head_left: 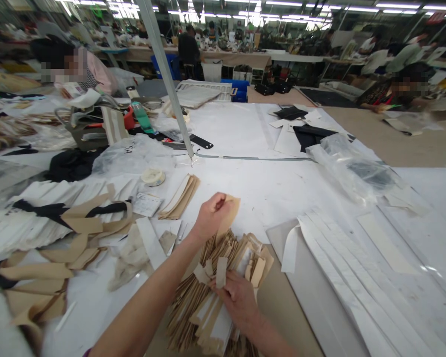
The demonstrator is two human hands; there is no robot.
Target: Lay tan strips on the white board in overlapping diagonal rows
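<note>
My left hand (211, 214) is closed on the end of a tan strip (229, 214), raised above a thick bundle of tan and white strips (193, 302). Lower down, my right hand (240, 297) rests at the bundle with its fingers pinched around a short whitish strip (221, 271). More short pale pieces stick out beside those fingers. Loose tan pieces (257, 270) lie on the bundle's right side. Beyond my left wrist sits a small folded stack of tan strips (180, 198).
Long white strips (342, 267) lie on a grey board (308, 292) at the right. A tape roll (153, 177), tan and black scraps (82, 223) and white stacks fill the left. A metal post (169, 79) rises mid-table. Plastic bags (357, 168) lie farther right. Several people work beyond.
</note>
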